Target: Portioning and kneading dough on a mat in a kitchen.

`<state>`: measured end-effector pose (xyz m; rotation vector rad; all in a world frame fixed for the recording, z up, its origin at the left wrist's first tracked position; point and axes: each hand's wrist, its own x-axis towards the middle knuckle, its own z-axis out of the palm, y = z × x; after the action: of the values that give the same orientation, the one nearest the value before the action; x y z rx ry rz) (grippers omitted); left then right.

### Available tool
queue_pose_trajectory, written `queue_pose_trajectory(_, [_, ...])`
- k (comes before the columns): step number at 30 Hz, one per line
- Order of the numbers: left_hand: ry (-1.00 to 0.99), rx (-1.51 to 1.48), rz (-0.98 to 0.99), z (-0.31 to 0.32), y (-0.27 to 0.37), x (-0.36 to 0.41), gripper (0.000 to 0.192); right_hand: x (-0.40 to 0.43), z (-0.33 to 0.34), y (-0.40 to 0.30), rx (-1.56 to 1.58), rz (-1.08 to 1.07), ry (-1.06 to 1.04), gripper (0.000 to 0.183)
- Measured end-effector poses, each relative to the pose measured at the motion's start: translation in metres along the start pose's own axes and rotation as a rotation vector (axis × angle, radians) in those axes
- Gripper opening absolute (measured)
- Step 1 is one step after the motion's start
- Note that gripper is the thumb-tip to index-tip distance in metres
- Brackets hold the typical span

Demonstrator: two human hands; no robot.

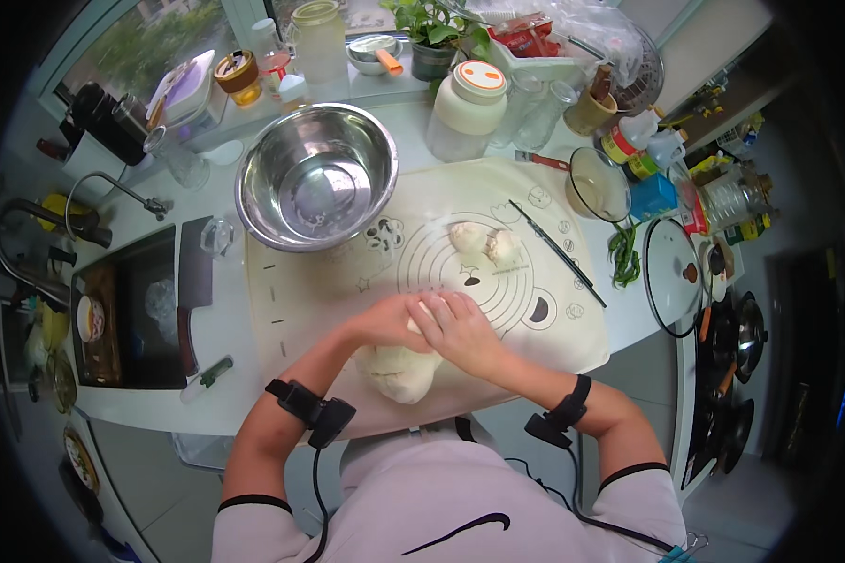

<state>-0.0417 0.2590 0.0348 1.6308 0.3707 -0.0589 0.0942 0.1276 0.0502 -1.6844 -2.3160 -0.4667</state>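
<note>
My left hand (391, 320) and my right hand (461, 338) meet over the silicone kneading mat (303, 295), both around a small piece of dough (417, 326). Only a little of that piece shows between my fingers. Just below my hands, on my side, lies a large lump of dough (401, 376), partly covered by my left hand. Farther off, two smaller dough pieces (468, 238) rest close together on the mat's printed rings. A pair of dark chopsticks (558, 253) lies slantwise to their right.
A big stainless steel bowl (253, 211) stands on the mat's far left corner. The sink (162, 260) is at the left. A glass bowl (598, 193), green peppers (624, 257) and a glass lid (669, 295) line the right. A lidded jar (465, 116) stands behind the mat.
</note>
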Motion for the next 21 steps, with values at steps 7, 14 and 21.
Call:
queue_pose_trajectory(7, [0.039,0.037,-0.049,0.006,0.018,0.001,0.062,0.029,-0.004,0.023,0.041,-0.021,-0.213,0.045])
queue_pose_trajectory(14, [-0.019,-0.315,-0.223,-0.013,0.014,-0.003,0.061,0.052,-0.041,0.056,0.353,-0.093,-0.303,0.041])
queue_pose_trajectory(21, [-0.163,-0.492,-0.297,-0.02,0.021,-0.009,0.056,0.042,-0.031,0.025,0.087,-0.163,0.092,0.037])
